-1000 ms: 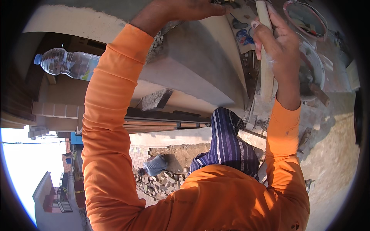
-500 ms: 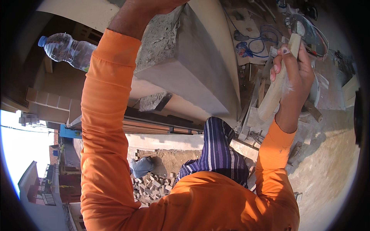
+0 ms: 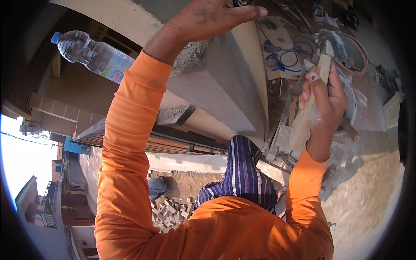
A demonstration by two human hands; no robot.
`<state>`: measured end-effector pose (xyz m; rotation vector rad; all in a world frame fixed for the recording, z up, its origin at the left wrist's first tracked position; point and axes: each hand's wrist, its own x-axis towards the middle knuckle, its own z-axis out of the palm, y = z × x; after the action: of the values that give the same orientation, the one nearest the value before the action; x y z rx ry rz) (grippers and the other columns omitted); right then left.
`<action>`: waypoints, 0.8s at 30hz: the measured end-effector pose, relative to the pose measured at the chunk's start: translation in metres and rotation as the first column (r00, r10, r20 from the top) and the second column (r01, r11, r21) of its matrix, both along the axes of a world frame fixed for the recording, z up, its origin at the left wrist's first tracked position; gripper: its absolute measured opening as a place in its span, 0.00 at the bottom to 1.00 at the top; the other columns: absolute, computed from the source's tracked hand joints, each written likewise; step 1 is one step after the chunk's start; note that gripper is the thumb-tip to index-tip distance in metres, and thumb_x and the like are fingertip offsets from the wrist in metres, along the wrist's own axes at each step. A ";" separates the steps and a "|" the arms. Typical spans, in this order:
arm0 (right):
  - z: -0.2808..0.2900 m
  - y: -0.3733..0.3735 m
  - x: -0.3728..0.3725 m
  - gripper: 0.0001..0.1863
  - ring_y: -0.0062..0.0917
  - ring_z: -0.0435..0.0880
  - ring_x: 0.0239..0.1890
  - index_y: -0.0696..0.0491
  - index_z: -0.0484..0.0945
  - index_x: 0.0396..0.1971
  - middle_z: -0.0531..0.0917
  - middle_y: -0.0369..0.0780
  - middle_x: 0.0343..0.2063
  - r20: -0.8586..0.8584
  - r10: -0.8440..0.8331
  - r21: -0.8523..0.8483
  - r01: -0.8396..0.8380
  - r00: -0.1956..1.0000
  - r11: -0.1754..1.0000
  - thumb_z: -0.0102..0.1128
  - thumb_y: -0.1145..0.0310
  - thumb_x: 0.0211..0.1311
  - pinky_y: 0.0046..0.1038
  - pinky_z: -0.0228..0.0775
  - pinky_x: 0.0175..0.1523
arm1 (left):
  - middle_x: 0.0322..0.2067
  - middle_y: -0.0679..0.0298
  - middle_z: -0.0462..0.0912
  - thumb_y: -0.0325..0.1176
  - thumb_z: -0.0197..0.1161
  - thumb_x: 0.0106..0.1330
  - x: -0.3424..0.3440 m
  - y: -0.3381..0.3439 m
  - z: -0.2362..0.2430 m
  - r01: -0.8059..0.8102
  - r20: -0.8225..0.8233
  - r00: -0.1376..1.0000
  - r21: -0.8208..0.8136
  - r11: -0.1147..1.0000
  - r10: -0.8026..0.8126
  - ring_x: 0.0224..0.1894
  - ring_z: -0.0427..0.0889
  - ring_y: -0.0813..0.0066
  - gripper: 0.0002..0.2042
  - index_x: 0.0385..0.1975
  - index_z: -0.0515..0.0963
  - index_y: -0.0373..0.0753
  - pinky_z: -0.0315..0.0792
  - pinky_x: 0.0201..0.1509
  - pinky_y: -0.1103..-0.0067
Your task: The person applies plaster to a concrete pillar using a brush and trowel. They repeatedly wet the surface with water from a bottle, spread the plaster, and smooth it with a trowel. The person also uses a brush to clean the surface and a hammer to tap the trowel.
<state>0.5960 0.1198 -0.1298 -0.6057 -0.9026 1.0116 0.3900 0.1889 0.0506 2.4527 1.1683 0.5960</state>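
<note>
My right hand (image 3: 329, 99) is closed around the thick pale wooden handle of a hammer (image 3: 303, 119), its small grey head (image 3: 329, 48) pointing away from me. Near the top edge is my left hand (image 3: 208, 19), above the rough top of a grey plastered ledge (image 3: 229, 82). Its thumb stretches to the right, and a dark thing shows between thumb and fingers, cut off by the picture's edge. The other fingers of that hand are mostly out of sight. Rough broken concrete (image 3: 190, 56) shows beside my left wrist.
A clear plastic bottle (image 3: 93, 54) with a blue cap lies left of my left forearm. At right are a coiled blue cable (image 3: 297, 54), a round basin (image 3: 346, 52) and wood scraps. Several loose bricks (image 3: 171, 212) lie below, beside a dark slatted gate (image 3: 173, 143).
My left hand has come lower and to the right, so more of it shows. The hammer in my right hand has dropped slightly toward me. The whole view has shifted a little.
</note>
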 end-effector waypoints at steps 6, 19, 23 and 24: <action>0.018 -0.009 -0.001 0.23 0.13 0.73 0.23 0.65 0.74 0.64 0.79 0.38 0.35 -0.015 0.013 0.024 -0.013 1.000 1.000 0.56 0.79 0.69 0.19 0.68 0.23 | 0.27 0.75 0.72 0.35 0.64 0.75 -0.004 -0.003 -0.009 -0.033 0.034 0.999 -0.095 0.995 0.036 0.32 0.69 0.85 0.07 0.37 0.78 0.39 0.68 0.39 0.81; 0.081 0.022 -0.008 0.25 0.11 0.72 0.23 0.60 0.75 0.66 0.81 0.34 0.35 0.372 0.022 0.171 -0.092 0.928 0.981 0.60 0.75 0.71 0.16 0.66 0.24 | 0.29 0.78 0.72 0.34 0.63 0.75 -0.025 -0.006 -0.004 -0.031 0.088 0.996 -0.045 0.998 0.035 0.32 0.67 0.87 0.06 0.38 0.78 0.40 0.65 0.35 0.83; 0.091 0.021 -0.008 0.24 0.11 0.72 0.23 0.60 0.76 0.65 0.81 0.35 0.36 0.163 -0.042 0.315 -0.012 0.986 0.949 0.62 0.74 0.70 0.16 0.66 0.25 | 0.28 0.79 0.69 0.33 0.63 0.75 -0.026 -0.011 -0.011 0.014 0.216 0.976 -0.064 0.998 0.000 0.31 0.64 0.88 0.06 0.36 0.76 0.40 0.64 0.34 0.83; 0.092 0.020 -0.009 0.25 0.11 0.71 0.23 0.60 0.75 0.66 0.81 0.34 0.34 0.177 -0.074 0.339 0.010 0.981 0.941 0.63 0.74 0.70 0.16 0.66 0.26 | 0.28 0.79 0.70 0.33 0.64 0.75 -0.023 -0.010 -0.014 0.019 0.224 0.975 -0.060 0.998 -0.005 0.31 0.64 0.88 0.07 0.36 0.76 0.40 0.64 0.35 0.83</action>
<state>0.5865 0.1399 -0.0383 -0.4319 -1.1952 0.7449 0.3667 0.1785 0.0366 2.2699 1.0644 0.7972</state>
